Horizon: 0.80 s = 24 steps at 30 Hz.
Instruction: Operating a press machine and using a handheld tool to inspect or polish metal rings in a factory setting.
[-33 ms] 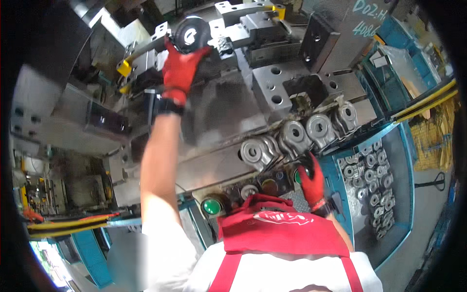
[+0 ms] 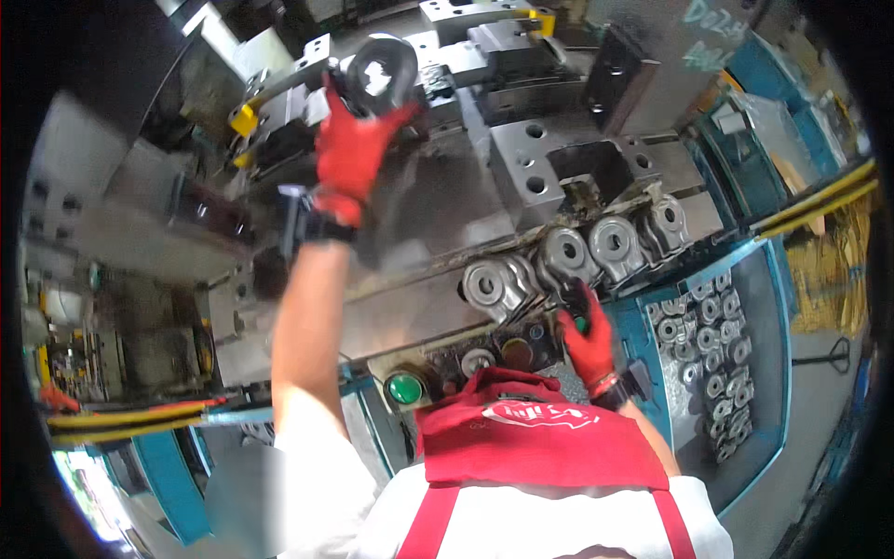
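My left hand [image 2: 354,154], in a red glove, reaches over the press die at the upper left. Its thumb and fingers are closed around the rim of a round dark metal part [image 2: 380,74] with a bright centre. My right hand [image 2: 589,347], also gloved in red, is at the front edge of the machine. Its dark fingertips reach the lower end of a ring-shaped metal bracket [image 2: 564,252], thumb and fingers apart. Between them shows a green button [image 2: 582,324]. Other metal brackets [image 2: 613,244] stand beside that one in a row along the ledge.
Another green button [image 2: 405,388] sits on the control panel at the front left. A blue bin [image 2: 780,410] at the right holds many similar metal parts. Steel die blocks [image 2: 521,154] rise behind the row. Yellow-black bars [image 2: 810,200] run along both sides.
The left hand has drawn back slightly toward me, and the round part has moved with it. My right hand has shifted a little forward and left, fingertips now against the bracket.
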### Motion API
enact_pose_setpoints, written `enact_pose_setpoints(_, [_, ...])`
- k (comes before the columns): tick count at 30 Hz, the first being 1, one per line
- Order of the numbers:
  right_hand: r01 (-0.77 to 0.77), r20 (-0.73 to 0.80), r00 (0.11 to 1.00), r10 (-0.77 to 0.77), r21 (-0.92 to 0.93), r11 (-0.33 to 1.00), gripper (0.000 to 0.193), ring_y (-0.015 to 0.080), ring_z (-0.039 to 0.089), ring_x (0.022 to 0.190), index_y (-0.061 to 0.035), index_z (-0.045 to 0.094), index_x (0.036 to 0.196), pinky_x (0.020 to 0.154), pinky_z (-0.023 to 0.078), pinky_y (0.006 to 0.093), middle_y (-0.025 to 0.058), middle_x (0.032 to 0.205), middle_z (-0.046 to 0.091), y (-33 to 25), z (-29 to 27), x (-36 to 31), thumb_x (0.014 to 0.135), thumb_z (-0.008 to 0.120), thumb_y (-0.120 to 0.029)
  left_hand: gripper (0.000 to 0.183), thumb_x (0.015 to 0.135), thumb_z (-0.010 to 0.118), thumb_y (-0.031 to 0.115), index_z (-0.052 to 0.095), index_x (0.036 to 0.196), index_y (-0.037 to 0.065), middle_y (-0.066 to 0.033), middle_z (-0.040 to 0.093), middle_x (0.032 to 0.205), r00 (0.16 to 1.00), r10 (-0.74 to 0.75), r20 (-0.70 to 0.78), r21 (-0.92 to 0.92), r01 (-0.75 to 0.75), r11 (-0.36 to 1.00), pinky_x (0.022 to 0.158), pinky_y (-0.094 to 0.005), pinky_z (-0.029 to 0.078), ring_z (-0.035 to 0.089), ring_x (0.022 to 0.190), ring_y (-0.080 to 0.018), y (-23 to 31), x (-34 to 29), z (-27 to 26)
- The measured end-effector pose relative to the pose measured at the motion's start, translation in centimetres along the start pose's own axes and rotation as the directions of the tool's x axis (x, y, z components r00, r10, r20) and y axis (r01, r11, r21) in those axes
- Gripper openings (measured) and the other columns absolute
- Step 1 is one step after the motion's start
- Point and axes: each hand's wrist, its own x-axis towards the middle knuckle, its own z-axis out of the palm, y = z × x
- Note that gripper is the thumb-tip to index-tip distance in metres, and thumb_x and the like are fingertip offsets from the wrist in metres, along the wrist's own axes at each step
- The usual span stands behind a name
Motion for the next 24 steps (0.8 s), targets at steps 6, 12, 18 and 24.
enact_pose_setpoints(6, [0.417, 0.446, 0.893, -0.068, -0.759, 0.5, 0.102, 0.0382, 0.03, 0.118, -0.0028, 0.021, 0.132, 0.095, 0.025, 0.0493, 0.0236, 0.128, 0.032, -1.6, 8.0, 2.7, 0.056, 0.069, -0.051, 0.103, 0.054, 0.076, 0.035, 0.02, 0.133, 0.002, -0.0206, 0.051, 0.11, 0.996, 0.025, 0.084, -0.08, -0.018, 0.997, 0.08, -0.0383, 0.044, 0.054, 0.097, -0.0338, 1.2, -19.8, -5.6])
enact_pose_setpoints(12, [0.565, 0.563, 0.814, 0.144, -0.825, 0.031, 0.106, 0.0408, 0.03, 0.118, -0.0122, 0.015, 0.136, 0.093, 0.027, 0.0488, 0.0256, 0.13, 0.03, -3.1, 9.9, 3.0, 0.054, 0.071, -0.049, 0.105, 0.054, 0.074, 0.039, 0.015, 0.135, 0.006, -0.0206, 0.052, 0.105, 0.89, -0.456, 0.009, 0.23, 0.442, 0.867, 0.079, -0.0401, 0.043, 0.053, 0.094, -0.0356, -3.2, -31.1, -10.1])
enact_pose_setpoints(18, [0.608, 0.594, 0.79, 0.151, -0.79, -0.078, 0.106, 0.0373, 0.038, 0.109, -0.0166, 0.012, 0.138, 0.089, 0.028, 0.0507, 0.0256, 0.123, 0.036, -3.3, 10.7, 2.7, 0.056, 0.072, -0.046, 0.108, 0.052, 0.074, 0.041, 0.015, 0.134, 0.005, -0.0218, 0.054, 0.095, 0.783, -0.553, -0.283, 0.521, 0.61, 0.597, 0.071, -0.0423, 0.044, 0.054, 0.082, -0.0361, -12.1, -33.0, -14.8])
enact_pose_setpoints(24, [0.603, 0.597, 0.798, 0.082, -0.793, -0.089, 0.094, 0.0336, 0.043, 0.098, -0.0191, 0.018, 0.136, 0.083, 0.032, 0.0478, 0.0212, 0.109, 0.045, -1.3, 10.6, 3.3, 0.059, 0.07, -0.035, 0.108, 0.053, 0.074, 0.04, 0.013, 0.135, 0.005, -0.0204, 0.057, 0.091, 0.707, -0.623, -0.335, 0.565, 0.68, 0.467, 0.073, -0.0412, 0.045, 0.055, 0.086, -0.0346, -17.5, -28.2, -16.3])
